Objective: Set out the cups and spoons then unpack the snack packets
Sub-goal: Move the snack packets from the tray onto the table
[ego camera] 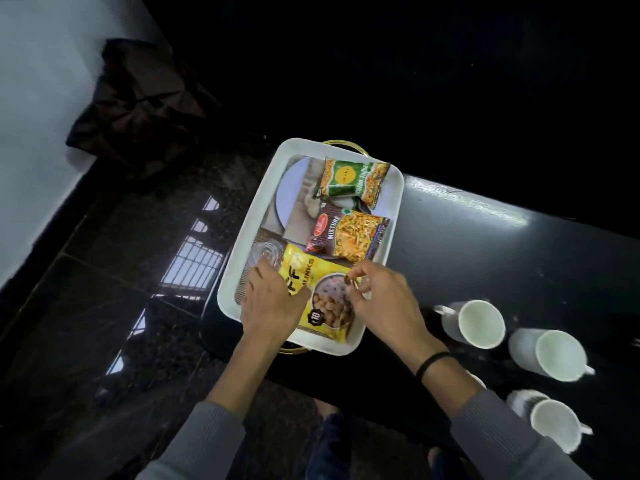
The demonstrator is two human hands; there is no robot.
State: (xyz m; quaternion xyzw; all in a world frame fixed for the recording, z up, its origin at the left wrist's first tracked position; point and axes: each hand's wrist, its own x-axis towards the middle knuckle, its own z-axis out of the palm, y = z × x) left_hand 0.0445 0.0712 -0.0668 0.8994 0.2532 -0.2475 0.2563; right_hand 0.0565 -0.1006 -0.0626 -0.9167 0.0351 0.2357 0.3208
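The left hand [270, 299] is laid palm down, fingers loosely spread, on the yellow snack packet [322, 299] lying at the near end of the white tray [242, 265]. The packet's right edge is pinched by the right hand [381, 299], wrist bent. Three white cups [474, 323] are seen on the black table [485, 254] to the right.

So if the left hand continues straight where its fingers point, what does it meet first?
Most likely the clear glass in the white tray: the left hand points at it, fingertips almost touching. Depth is unclear.
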